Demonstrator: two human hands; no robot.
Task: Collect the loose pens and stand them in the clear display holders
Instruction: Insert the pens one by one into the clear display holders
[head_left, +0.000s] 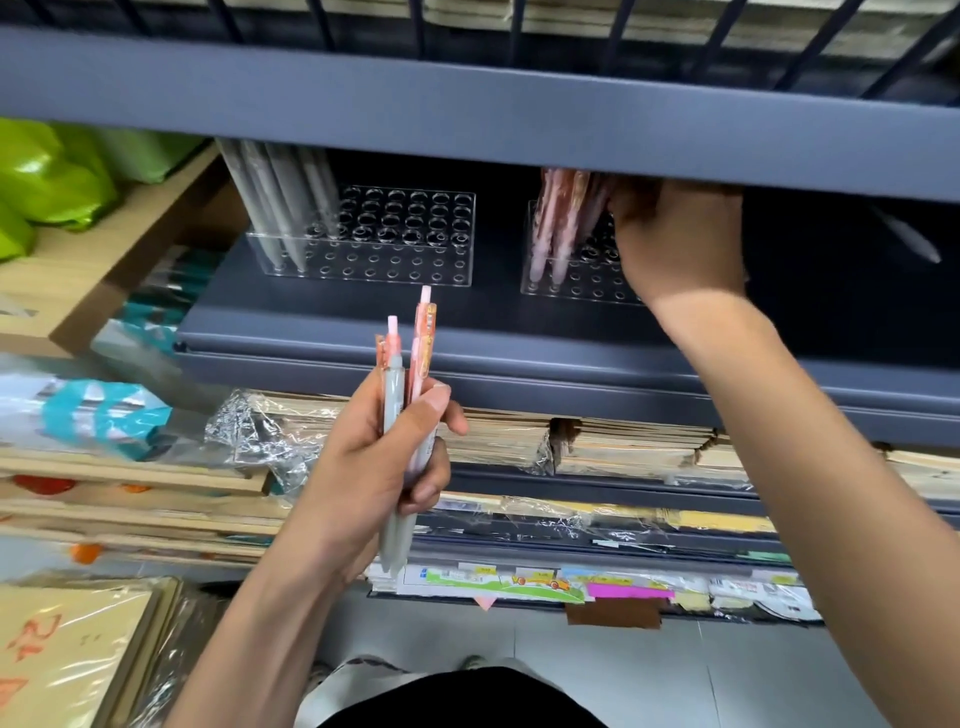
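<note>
My left hand (384, 457) grips a bunch of loose pens (410, 374), pink ones and a grey one, held upright in front of the shelf. On the dark shelf stand two clear display holders. The left holder (395, 260) has several grey pens (280, 202) in its left end. The right holder (571, 280) carries pink pens (561, 218). My right hand (680, 244) reaches over the right holder with its fingers against the pink pens' tops; the shelf above hides the fingertips, so its grip is unclear.
A grey shelf beam (467, 114) overhangs the holders closely. One grey pen (909, 236) lies far right on the shelf. Wrapped paper stacks (623, 447) fill the shelves below. Green packs (47, 176) and boxes sit at the left.
</note>
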